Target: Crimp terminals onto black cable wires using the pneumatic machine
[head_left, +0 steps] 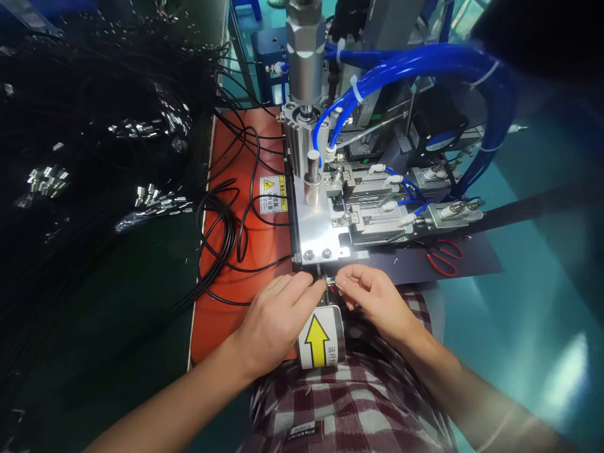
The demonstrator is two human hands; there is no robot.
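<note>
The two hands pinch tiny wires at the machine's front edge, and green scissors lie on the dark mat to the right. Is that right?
Nearly. The scissors have red handles, not green, as the head view shows. The left hand and right hand do pinch the tiny wires at the machine's front edge.

Both hands work in the narrow gap between the machine's metal base plate (321, 236) and the person's body. The left hand (276, 321) and right hand (372, 296) meet at the small wire end (331, 283), leaving no room between them. Directly behind, the plate edge blocks forward travel. Below the hands, the white cover with the yellow arrow (321, 343) fills the space. To the left, loose black cables (226, 233) lie across the orange mat (245, 189). To the right, the dark sheet (476, 264) offers flat passage, obstructed only by the red scissors (443, 257). Overhead, the blue hoses (425, 63) and the steel cylinder (306, 50) restrict vertical access.
</note>
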